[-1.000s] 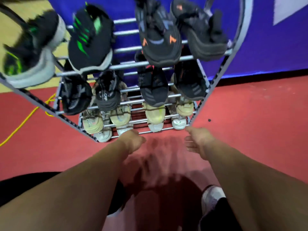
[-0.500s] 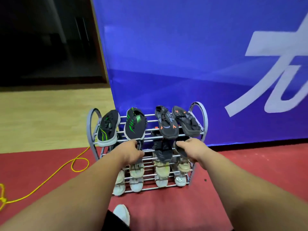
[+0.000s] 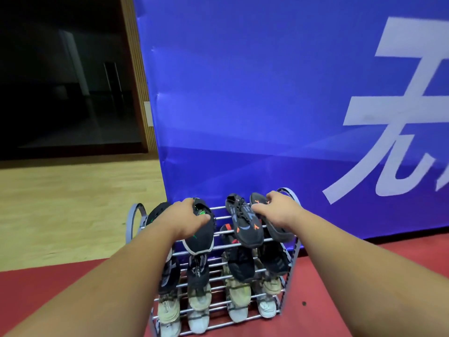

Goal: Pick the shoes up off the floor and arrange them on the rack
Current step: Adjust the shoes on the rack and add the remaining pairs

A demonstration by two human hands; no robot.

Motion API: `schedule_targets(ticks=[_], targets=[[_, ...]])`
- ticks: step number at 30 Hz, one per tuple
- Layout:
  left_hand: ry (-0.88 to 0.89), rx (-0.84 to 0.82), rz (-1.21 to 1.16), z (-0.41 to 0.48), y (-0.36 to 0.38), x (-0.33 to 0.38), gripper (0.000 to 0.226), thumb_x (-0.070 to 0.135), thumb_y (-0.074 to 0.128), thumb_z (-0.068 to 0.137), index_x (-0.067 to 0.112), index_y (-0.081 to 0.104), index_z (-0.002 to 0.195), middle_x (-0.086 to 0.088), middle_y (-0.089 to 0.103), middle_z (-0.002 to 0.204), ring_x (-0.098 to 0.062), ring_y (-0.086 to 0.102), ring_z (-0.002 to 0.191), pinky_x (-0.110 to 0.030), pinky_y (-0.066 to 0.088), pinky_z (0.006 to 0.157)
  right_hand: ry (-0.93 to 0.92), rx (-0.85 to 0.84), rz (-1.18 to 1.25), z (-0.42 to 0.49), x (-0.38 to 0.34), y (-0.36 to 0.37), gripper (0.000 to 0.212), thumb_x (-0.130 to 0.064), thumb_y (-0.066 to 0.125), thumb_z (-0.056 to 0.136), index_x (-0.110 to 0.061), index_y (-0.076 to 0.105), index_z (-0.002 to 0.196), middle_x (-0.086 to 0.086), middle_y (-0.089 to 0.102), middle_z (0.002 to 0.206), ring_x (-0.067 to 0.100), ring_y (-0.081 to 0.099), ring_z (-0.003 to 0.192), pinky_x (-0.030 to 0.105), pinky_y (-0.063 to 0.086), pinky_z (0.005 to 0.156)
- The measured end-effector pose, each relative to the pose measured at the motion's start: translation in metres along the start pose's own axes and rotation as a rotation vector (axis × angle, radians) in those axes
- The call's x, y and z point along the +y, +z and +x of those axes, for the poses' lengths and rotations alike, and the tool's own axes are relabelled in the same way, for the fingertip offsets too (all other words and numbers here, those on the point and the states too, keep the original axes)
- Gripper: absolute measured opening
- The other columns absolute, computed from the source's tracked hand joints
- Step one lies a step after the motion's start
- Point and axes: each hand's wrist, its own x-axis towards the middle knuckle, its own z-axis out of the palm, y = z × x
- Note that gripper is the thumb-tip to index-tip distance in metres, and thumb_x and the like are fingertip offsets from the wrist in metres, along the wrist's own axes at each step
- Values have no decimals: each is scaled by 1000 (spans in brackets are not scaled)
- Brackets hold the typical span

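both forearms bare, stretched forward, left grip (image 3: 192,218) palm down, fingers curled over the heel end of black-green shoe (image 3: 200,242), right grip (image 3: 274,209) palm down, fingers hooked over dark shoe (image 3: 278,230), thumb spread inward

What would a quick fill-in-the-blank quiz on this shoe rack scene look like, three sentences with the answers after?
1. The left hand grips a black shoe with ____ marks.
2. The right hand holds the rightmost shoe on the ____ shelf of the rack.
3. The rack stands in front of a ____ banner with white characters.

Missing words: green; top; blue.
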Motion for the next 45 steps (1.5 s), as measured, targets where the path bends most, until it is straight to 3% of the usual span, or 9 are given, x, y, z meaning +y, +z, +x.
schedule_targets(ticks=[5, 8, 20, 25, 29, 31, 33, 40, 45], targets=[[13, 49, 48, 37, -27, 12, 82, 66, 52, 94, 16, 33, 156, -10, 43, 154, -29, 50, 134, -37, 45, 103, -18, -13, -213, 41, -16, -22, 68, -56, 58, 88, -16, 48, 141, 9, 56, 132, 29, 61, 107, 39, 52, 89], [34, 71, 44, 46, -44, 26, 85, 66, 52, 94, 18, 27, 160, -8, 38, 159, -29, 49, 137, -38, 44, 104, -52, -24, -309, 55, -25, -37, 79, -58, 58, 89, -19, 36, 154, 11, 48, 146, 32, 52, 126, 42, 49, 98], [40, 162, 90, -17, -37, 53, 83, 60, 55, 95, 16, 29, 159, -9, 40, 156, -27, 54, 130, -37, 47, 101, -176, 1, -386, 11, -7, -45, 73, -57, 56, 89, -21, 38, 150, 8, 47, 143, 33, 40, 133, 49, 47, 100], [42, 174, 184, -44, -22, 60, 76, 60, 53, 95, 15, 34, 154, -9, 38, 157, -29, 48, 136, -40, 44, 106, -194, 10, -414, -6, 27, -47, 67, -53, 58, 92, -16, 43, 146, 12, 50, 139, 35, 43, 129, 42, 43, 94], [45, 168, 302, -47, 0, 65, 70, 61, 53, 93, 17, 43, 147, -7, 43, 149, -30, 48, 134, -44, 46, 106, -215, -16, -438, -8, 48, -41, 59, -51, 58, 92, -15, 48, 138, 14, 53, 135, 33, 47, 125, 38, 36, 99], [61, 161, 351, -39, 17, 68, 63, 63, 52, 92, 19, 48, 138, -6, 48, 141, -30, 52, 127, -45, 48, 101, -202, -33, -410, -1, 63, -32, 57, -52, 61, 89, -16, 51, 133, 13, 53, 132, 33, 48, 124, 38, 38, 103], [75, 138, 369, -26, 37, 73, 63, 63, 52, 92, 20, 49, 137, -5, 49, 140, -31, 52, 126, -46, 48, 101, -181, -56, -382, 9, 80, -20, 58, -53, 61, 88, -17, 51, 132, 12, 54, 130, 36, 49, 121, 41, 45, 97], [70, 33, 154, 34, 122, 88, 64, 57, 56, 93, 17, 47, 143, -8, 46, 146, -33, 52, 131, -44, 45, 107, -93, -21, -276, 54, 131, 26, 44, -44, 61, 87, -14, 54, 118, 13, 54, 124, 38, 50, 117, 47, 49, 96], [10, 36, 32, 69, 179, 91, 67, 53, 58, 95, 12, 43, 145, -10, 40, 151, -33, 47, 135, -42, 42, 110, -38, 52, -54, 83, 146, 57, 47, -40, 64, 85, -19, 52, 125, 9, 50, 127, 35, 48, 117, 43, 48, 94]])
